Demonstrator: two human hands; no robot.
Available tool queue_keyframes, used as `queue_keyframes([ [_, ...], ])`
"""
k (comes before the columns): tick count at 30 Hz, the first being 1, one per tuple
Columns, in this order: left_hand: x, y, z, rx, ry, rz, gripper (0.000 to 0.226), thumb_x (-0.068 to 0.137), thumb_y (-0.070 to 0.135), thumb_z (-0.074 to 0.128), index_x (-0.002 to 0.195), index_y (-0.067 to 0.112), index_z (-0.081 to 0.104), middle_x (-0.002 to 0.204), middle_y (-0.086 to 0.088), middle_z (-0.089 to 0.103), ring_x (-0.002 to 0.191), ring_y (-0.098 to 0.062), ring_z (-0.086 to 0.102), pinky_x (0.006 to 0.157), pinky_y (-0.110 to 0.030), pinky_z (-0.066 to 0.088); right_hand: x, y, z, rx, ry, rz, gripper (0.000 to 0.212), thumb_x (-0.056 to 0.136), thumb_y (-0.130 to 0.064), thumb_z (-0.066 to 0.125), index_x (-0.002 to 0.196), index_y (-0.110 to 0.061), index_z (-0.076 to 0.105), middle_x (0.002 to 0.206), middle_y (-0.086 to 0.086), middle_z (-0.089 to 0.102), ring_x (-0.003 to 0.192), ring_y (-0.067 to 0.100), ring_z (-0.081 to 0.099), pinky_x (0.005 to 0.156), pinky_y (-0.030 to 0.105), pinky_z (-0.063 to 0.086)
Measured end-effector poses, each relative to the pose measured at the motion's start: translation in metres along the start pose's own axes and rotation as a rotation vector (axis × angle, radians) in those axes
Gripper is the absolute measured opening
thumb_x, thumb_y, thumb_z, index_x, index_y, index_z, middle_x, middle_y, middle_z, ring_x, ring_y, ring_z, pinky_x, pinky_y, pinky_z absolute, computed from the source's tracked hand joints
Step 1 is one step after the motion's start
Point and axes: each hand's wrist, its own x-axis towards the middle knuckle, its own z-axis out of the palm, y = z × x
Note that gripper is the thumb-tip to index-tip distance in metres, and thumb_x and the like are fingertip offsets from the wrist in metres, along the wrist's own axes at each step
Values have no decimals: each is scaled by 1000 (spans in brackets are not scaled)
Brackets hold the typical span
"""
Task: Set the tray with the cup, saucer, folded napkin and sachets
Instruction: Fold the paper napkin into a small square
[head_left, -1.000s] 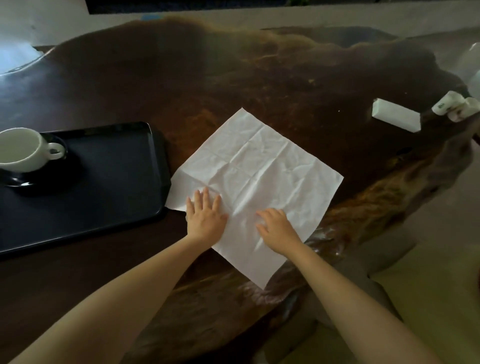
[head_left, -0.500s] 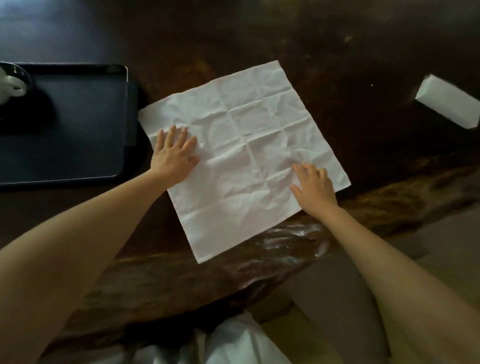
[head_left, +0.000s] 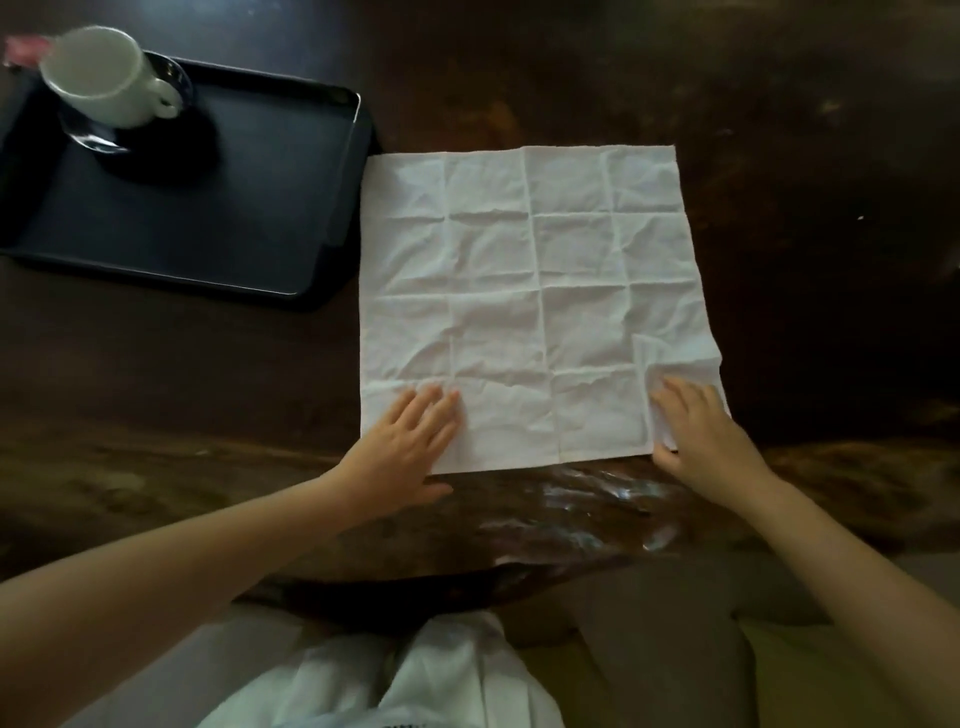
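A creased white napkin (head_left: 535, 291) lies spread open on the dark wooden table, its left edge touching the black tray (head_left: 208, 208). A white cup (head_left: 101, 78) stands on a dark saucer (head_left: 171, 150) in the tray's far left corner. My left hand (head_left: 405, 441) rests flat, fingers apart, on the napkin's near left corner. My right hand (head_left: 701, 431) is on the near right corner, fingers on top and thumb at the edge; the paper beside it is buckled up. No sachets are in view.
The table (head_left: 779, 130) has a wavy, glossy near edge just below the napkin. Something pink (head_left: 21, 49) shows blurred behind the cup. White cloth (head_left: 415, 675) lies on my lap below the edge.
The napkin has been turned from diagonal to square with the table edge and now touches the tray. Both hands slid to its near corners. The white block at the right left the view.
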Motion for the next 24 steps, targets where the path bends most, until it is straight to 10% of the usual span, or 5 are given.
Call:
queue_keyframes([
  [6, -5, 7, -10, 3, 16, -18, 41, 78, 23, 69, 110, -2, 62, 125, -26, 58, 120, -44, 50, 93, -52, 48, -13, -8, 6, -102, -40, -24, 82, 69, -42, 76, 135, -9, 39, 137, 12, 42, 121, 29, 42, 97, 37, 42],
  [12, -20, -13, -20, -255, 157, -83, 21, 64, 2, 75, 81, 7, 65, 76, -7, 67, 61, -24, 64, 42, -27, 45, -42, -20, 19, 22, 212, -49, 55, 51, 4, 83, 103, -5, 65, 99, 12, 66, 89, 30, 63, 73, 36, 56],
  [17, -32, -42, -20, -376, 152, -323, 18, 90, 13, 51, 100, 16, 65, 89, -1, 70, 75, -22, 66, 62, -34, 53, -50, -13, 2, 236, 252, 101, 25, 70, 6, 73, 93, -3, 69, 89, 13, 69, 82, 29, 65, 69, 34, 53],
  [24, -27, -105, -68, -780, 214, -328, 21, 83, 18, 65, 104, 20, 69, 91, 11, 68, 74, 13, 56, 60, -5, 41, -33, 20, -71, 689, 300, 297, 4, 85, -22, 63, 89, -23, 65, 82, -14, 61, 78, 1, 55, 63, 15, 38],
])
